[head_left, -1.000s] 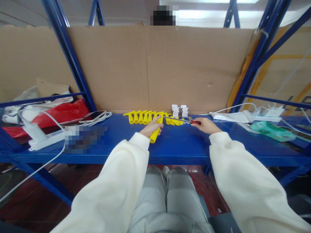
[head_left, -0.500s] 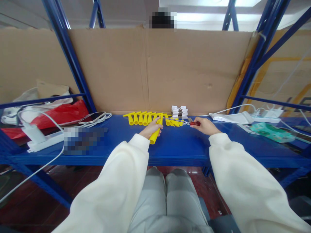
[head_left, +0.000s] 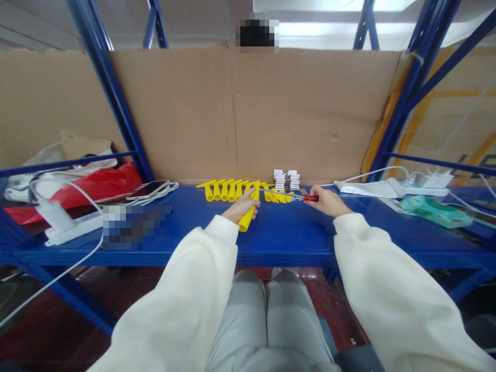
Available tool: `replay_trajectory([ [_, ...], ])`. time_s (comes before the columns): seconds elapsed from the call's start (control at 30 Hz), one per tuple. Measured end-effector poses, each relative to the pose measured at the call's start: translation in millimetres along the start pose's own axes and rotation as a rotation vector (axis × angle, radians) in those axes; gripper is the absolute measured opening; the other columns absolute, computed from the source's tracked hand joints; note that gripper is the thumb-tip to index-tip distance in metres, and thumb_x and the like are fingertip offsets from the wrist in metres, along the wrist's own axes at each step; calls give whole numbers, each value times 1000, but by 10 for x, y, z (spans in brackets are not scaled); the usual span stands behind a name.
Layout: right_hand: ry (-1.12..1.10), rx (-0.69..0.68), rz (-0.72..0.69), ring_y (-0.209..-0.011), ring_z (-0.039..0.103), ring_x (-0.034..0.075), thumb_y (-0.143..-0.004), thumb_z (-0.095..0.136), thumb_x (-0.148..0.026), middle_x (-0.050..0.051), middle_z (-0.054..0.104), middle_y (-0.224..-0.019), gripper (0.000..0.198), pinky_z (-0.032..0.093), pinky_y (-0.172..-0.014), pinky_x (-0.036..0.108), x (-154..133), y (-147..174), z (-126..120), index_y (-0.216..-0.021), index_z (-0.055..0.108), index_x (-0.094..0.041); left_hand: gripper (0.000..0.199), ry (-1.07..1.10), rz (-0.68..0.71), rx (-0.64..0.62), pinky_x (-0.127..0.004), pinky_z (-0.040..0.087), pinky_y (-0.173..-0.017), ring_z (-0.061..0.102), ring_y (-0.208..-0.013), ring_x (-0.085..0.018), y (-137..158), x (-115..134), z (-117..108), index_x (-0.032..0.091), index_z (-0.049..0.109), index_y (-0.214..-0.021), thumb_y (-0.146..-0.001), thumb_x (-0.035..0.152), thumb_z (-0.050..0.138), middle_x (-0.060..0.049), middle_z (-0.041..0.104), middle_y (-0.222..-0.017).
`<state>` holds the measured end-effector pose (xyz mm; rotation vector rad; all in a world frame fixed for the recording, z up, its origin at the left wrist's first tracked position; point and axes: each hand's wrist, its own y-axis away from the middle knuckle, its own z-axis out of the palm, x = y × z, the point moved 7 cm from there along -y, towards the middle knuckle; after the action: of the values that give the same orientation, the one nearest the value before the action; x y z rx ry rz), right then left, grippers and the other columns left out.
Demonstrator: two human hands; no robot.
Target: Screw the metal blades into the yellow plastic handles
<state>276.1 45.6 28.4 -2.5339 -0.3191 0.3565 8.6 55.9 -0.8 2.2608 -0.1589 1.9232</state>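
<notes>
My left hand [head_left: 241, 205] is closed around a yellow tapered plastic piece [head_left: 245, 222], whose wide round open end points toward me. My right hand [head_left: 326, 200] grips a screwdriver by its red handle [head_left: 311, 198]. Its metal shaft [head_left: 281, 192] lies roughly level, with the tip at the upper part of the yellow piece; the exact contact is too small to make out. Behind my left hand, a row of similar yellow pieces [head_left: 224, 192] lies on the blue table. More yellow parts [head_left: 279, 196] lie beneath the shaft.
White slotted parts [head_left: 287, 180] are stacked against the cardboard panel [head_left: 302, 113]. At left are a power strip [head_left: 73, 230], a red bag [head_left: 108, 183] and a phone [head_left: 149, 189]. A green packet [head_left: 436, 211] and a white pouch [head_left: 370, 187] lie at right. Blue posts frame the table [head_left: 201, 235].
The camera view has shifted very slightly. Both hands keep the same holds on the yellow piece and the screwdriver.
</notes>
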Motion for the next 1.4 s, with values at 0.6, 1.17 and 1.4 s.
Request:
replay_trajectory([
  [0.6, 22, 15, 1, -65, 64, 20, -78, 70, -43, 1, 71, -75, 22, 36, -55, 26, 33, -16, 2, -84, 58, -26, 78, -1, -10, -3, -16, 37, -40, 47, -43, -8, 4, 5, 1, 25, 25, -157, -86, 2, 48, 6, 50, -61],
  [1.17, -23, -30, -16, -69, 66, 20, -76, 72, -39, 1, 73, -80, 22, 41, -57, 26, -16, -9, 43, -87, 58, -26, 77, 13, -3, -6, -16, 37, -41, 46, -43, -8, -13, -1, 2, 27, 25, -156, -87, 3, 48, 6, 50, -64],
  [1.4, -6, -34, -64, -74, 67, 22, -84, 64, -43, 5, 75, -83, 19, 44, -63, 29, -65, 11, 7, -81, 66, -24, 75, 16, -14, -11, -17, 37, -40, 46, -42, -8, -12, -2, 4, 27, 26, -156, -88, 3, 48, 6, 50, -64],
])
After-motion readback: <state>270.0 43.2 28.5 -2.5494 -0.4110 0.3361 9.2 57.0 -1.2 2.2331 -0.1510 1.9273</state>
